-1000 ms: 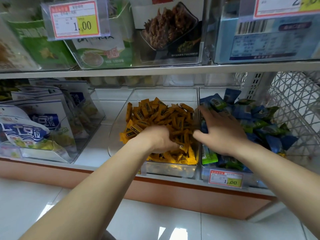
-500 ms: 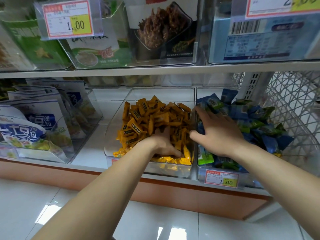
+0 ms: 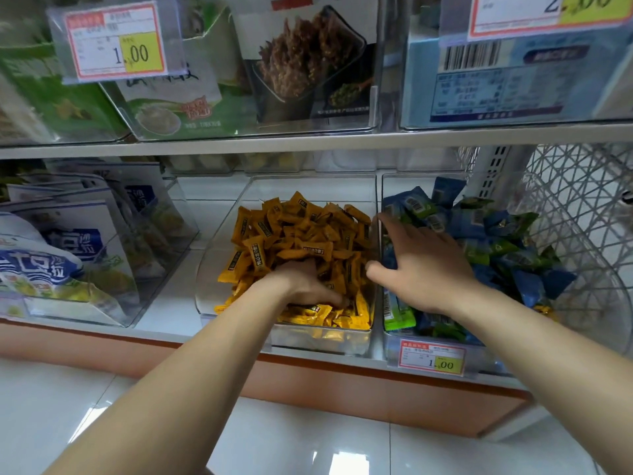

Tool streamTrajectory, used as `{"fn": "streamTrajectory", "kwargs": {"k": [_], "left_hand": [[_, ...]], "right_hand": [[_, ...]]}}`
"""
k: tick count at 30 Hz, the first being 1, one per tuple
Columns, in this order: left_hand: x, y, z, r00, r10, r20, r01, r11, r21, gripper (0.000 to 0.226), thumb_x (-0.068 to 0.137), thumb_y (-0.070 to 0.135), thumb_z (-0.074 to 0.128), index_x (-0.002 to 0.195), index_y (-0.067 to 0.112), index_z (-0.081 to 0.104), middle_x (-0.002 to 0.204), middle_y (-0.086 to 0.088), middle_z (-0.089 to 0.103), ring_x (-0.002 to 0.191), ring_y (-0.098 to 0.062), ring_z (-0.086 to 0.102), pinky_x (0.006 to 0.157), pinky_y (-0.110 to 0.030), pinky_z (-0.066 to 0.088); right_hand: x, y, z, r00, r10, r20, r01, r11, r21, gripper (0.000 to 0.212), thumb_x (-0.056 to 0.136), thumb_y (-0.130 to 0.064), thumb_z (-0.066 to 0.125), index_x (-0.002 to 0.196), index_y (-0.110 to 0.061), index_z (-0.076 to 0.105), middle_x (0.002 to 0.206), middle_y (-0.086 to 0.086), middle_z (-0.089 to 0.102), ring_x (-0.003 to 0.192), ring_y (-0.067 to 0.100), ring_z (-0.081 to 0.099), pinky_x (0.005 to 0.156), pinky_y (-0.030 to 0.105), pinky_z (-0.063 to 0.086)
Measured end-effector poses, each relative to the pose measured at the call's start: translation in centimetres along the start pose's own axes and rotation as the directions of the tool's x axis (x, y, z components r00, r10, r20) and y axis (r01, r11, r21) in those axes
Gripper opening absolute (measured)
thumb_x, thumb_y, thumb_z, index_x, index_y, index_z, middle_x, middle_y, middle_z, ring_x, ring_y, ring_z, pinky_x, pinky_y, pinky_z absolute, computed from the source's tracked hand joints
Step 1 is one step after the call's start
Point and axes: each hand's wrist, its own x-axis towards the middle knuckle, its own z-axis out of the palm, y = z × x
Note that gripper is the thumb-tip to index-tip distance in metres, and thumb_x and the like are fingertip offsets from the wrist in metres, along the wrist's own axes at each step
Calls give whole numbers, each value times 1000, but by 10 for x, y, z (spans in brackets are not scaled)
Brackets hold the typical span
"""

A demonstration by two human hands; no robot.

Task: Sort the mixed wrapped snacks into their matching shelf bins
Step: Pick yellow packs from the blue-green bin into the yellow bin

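A clear middle bin [image 3: 219, 255] on the lower shelf holds a heap of small yellow wrapped snacks [image 3: 301, 231]. My left hand [image 3: 305, 286] is dug into the front of that heap, fingers curled down among the wrappers; what it holds is hidden. To the right, a second clear bin [image 3: 390, 341] holds mixed blue and green wrapped snacks [image 3: 493, 234]. My right hand [image 3: 424, 262] lies palm down with fingers spread on the left part of that pile, thumb near the wall between the bins.
A clear bin with large blue-and-white snack bags [image 3: 68, 255] stands at the left. A white wire basket [image 3: 582, 207] is at the far right. The upper shelf [image 3: 308, 142] carries boxed goods and price tags. A price tag [image 3: 432, 358] hangs on the right bin.
My left hand has pushed deeper and lower into the front of the yellow heap. My right hand has shifted only slightly on the blue and green pile.
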Motion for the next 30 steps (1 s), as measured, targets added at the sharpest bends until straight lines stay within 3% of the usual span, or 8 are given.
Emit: {"fn": "streamTrajectory", "kwargs": {"k": [6, 11, 14, 17, 20, 23, 27, 30], "left_hand": [[4, -13, -6, 998, 62, -22, -65, 935, -347, 98, 63, 60, 82, 145, 25, 41, 149, -2, 47, 133, -24, 44, 95, -30, 36], [-2, -15, -10, 987, 157, 28, -105, 771, -627, 114, 48, 73, 80, 148, 37, 38, 148, 9, 43, 140, -23, 36, 116, -49, 28], [-2, -9, -7, 991, 133, -11, -95, 651, -753, 84, 51, 73, 73, 124, 32, 65, 130, 1, 62, 124, -27, 53, 111, -49, 37], [-2, -10, -9, 986, 168, 20, -65, 484, -873, 57, 66, 58, 72, 112, 24, 71, 101, -8, 74, 99, -31, 67, 100, -49, 46], [-4, -4, -8, 989, 144, 41, -42, 528, -848, 71, 61, 63, 71, 122, 28, 67, 124, -11, 66, 119, -35, 59, 109, -54, 40], [-10, 3, -10, 985, 169, 25, -71, 536, -841, 53, 65, 64, 69, 108, 33, 73, 112, -9, 70, 110, -32, 61, 105, -49, 42], [-12, 5, -20, 967, 255, -3, -58, 205, -977, 40, 85, 39, 69, 114, 12, 70, 103, -16, 73, 87, -34, 72, 78, -43, 58], [-14, 9, -30, 969, 238, -61, -77, 60, -995, 35, 90, 33, 63, 119, 13, 68, 119, -19, 66, 99, -37, 68, 71, -45, 57]], "right_hand": [[-4, -1, -3, 1000, -5, 11, 5, 1000, -1, 88, 76, -77, 26, 150, -31, 15, 134, 3, 57, 119, 28, 54, 103, 44, 38], [-2, -2, -2, 1000, -9, 4, 9, 1000, -1, 86, 75, -74, 26, 148, -30, 19, 126, 2, 59, 117, 29, 55, 100, 43, 38], [-1, -2, 0, 1000, 2, -4, -2, 1000, 4, 85, 74, -72, 28, 148, -30, 20, 129, 2, 59, 118, 28, 54, 99, 43, 38], [0, -2, 1, 1000, 3, -13, -3, 1000, 8, 84, 74, -71, 28, 148, -30, 21, 129, 3, 59, 117, 29, 54, 99, 42, 38], [0, -2, 2, 1000, 1, -25, -1, 1000, 1, 83, 75, -70, 28, 148, -30, 21, 126, 5, 60, 115, 29, 55, 99, 42, 39], [0, -3, 3, 1000, 13, -23, -13, 1000, -6, 83, 75, -69, 28, 147, -30, 20, 129, 5, 59, 117, 30, 54, 100, 43, 38], [1, -2, 2, 1000, 13, -3, -13, 1000, 5, 83, 75, -69, 28, 148, -29, 22, 132, 3, 57, 119, 30, 53, 102, 45, 37], [0, -2, 0, 1000, 16, 4, -16, 1000, 17, 83, 75, -69, 30, 149, -30, 21, 132, 3, 57, 120, 29, 53, 103, 44, 37]]}}
